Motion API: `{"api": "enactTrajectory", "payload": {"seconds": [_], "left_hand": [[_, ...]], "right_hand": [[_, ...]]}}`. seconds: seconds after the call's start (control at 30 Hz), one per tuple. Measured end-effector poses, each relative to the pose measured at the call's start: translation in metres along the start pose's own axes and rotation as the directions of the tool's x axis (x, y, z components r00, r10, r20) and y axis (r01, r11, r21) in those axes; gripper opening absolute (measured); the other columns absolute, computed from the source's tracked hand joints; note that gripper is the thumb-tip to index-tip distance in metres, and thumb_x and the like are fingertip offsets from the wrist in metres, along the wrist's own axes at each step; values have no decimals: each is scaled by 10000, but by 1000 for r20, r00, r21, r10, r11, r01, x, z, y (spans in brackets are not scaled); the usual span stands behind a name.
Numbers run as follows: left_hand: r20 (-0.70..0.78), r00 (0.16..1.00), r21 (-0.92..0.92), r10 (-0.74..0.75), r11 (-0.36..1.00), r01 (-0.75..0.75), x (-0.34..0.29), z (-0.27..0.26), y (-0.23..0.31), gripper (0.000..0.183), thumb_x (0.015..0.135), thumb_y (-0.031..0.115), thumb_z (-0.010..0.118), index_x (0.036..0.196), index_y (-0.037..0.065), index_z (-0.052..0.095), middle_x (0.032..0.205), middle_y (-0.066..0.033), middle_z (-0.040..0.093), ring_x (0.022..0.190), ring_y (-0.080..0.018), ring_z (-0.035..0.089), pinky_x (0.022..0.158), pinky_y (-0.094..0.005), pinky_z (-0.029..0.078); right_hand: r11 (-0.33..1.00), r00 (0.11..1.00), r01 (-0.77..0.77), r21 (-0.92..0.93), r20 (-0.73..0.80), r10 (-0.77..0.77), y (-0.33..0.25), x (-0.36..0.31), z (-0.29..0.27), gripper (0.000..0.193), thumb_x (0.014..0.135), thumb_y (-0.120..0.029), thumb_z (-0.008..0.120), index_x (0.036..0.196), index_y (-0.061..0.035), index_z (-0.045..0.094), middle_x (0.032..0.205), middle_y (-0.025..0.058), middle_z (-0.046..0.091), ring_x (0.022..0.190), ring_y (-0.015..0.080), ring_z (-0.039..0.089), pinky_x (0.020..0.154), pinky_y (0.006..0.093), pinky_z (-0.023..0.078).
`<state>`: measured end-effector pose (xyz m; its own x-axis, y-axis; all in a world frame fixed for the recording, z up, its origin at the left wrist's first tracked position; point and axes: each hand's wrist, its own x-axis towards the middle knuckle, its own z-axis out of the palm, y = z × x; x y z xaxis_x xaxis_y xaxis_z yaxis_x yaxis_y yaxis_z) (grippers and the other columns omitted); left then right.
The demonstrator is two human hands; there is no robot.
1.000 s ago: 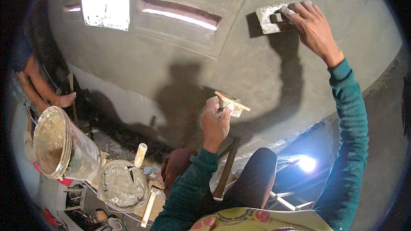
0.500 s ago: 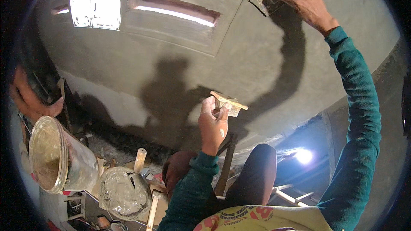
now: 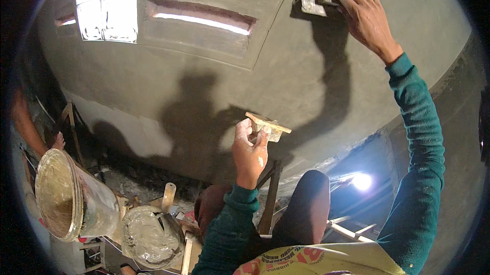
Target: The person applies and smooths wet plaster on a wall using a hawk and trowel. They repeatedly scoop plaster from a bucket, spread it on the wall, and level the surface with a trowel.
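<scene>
My right hand (image 3: 368, 22) reaches up to the plastered grey wall (image 3: 286, 81), fingers wrapped round the handle of a plastering float (image 3: 310, 0). The float has a pale, mortar-smeared plate; whether it touches the wall I cannot tell. Lower down, in front of the wall, my left hand (image 3: 249, 153) pinches a small, mortar-crusted flat piece (image 3: 272, 124) with a yellowish edge and a block-like part underneath. Its exact kind is unclear. Shadows of my body and right arm fall across the plaster.
At lower left stand a large dirty bucket (image 3: 97, 198) and a round tub of wet mortar (image 3: 153, 239) beside a wooden handle (image 3: 168, 197). Another person's arm (image 3: 25, 124) shows behind the bucket. A bright lamp (image 3: 362, 181) shines at right. A window (image 3: 107, 4) pierces the wall.
My right hand has come down a little and the float has turned, its pale plate now showing to the left of the fingers. The other person's arm has shifted. My left hand keeps its grip.
</scene>
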<state>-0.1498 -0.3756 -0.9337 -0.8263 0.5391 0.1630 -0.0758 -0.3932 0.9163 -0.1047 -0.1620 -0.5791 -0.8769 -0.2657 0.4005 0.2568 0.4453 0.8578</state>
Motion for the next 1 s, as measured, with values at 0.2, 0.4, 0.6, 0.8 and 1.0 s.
{"api": "enactTrajectory", "payload": {"seconds": [0.2, 0.4, 0.6, 0.8, 1.0], "left_hand": [[-57, 998, 4, 17, 1000, -17, -2, 1, 5, 406, 970, 122, 701, 1286, -76, 539, 1101, -188, 708, 949, -194, 694, 828, -337, 575], [-79, 997, -60, 6, 998, -10, -1, 1, 1, 401, 955, 108, 712, 1281, -63, 552, 1085, -191, 720, 920, -199, 697, 837, -344, 555], [-65, 998, 10, -3, 1000, 4, -3, 1, 4, 418, 956, 121, 718, 1290, -64, 548, 1090, -198, 719, 916, -197, 697, 835, -342, 556], [-43, 999, -55, -6, 998, 3, -2, 6, 3, 422, 960, 140, 718, 1287, -69, 551, 1069, -188, 725, 903, -184, 698, 818, -337, 558], [-51, 999, -11, -8, 1000, 7, -2, 6, 8, 408, 962, 124, 708, 1282, -76, 553, 1051, -179, 729, 894, -179, 701, 809, -337, 561]], "right_hand": [[998, 997, -63, 28, -40, 64, 4, 7, 24, 411, 967, -99, 613, 1374, -62, 567, 1268, 98, 608, 1119, 297, 563, 935, 414, 456], [995, 1000, 14, 101, 3, -14, -29, -5, 27, 397, 951, -101, 630, 1346, -75, 607, 1263, 102, 603, 1118, 300, 556, 940, 417, 445], [979, 980, 116, 169, 140, -141, -84, -38, 32, 473, 869, -102, 691, 1338, -102, 627, 1226, 83, 622, 1102, 263, 549, 934, 401, 426], [996, 998, 39, -76, 44, -35, -40, -17, 23, 497, 954, -125, 643, 1445, -160, 572, 1312, 56, 593, 1171, 267, 524, 986, 417, 415], [949, 973, 226, -219, 17, -228, 14, 10, 29, 544, 980, -188, 620, 1507, -270, 517, 1389, 36, 547, 1357, 273, 451, 1203, 446, 335]]}}
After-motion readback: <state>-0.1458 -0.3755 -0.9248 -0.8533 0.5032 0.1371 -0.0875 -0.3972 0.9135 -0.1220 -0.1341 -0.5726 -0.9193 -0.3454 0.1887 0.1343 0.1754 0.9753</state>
